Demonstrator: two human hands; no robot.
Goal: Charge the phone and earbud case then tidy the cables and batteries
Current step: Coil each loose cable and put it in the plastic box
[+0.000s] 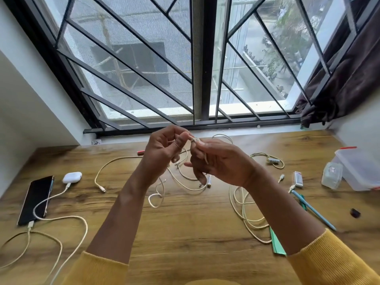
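I raised both hands above the table (185, 233): left hand (162, 149) and right hand (218, 161) pinched one cable (196, 140), for coiling.

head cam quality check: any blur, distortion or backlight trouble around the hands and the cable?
Head view: wide-angle bending curves the window bars and desk edge; daylight from the window backlights the scene, no hard glare on the wood; left hand and right hand are slightly motion-soft, so the cable pinched between them is hard to trace; phone and earbud case read sharp.
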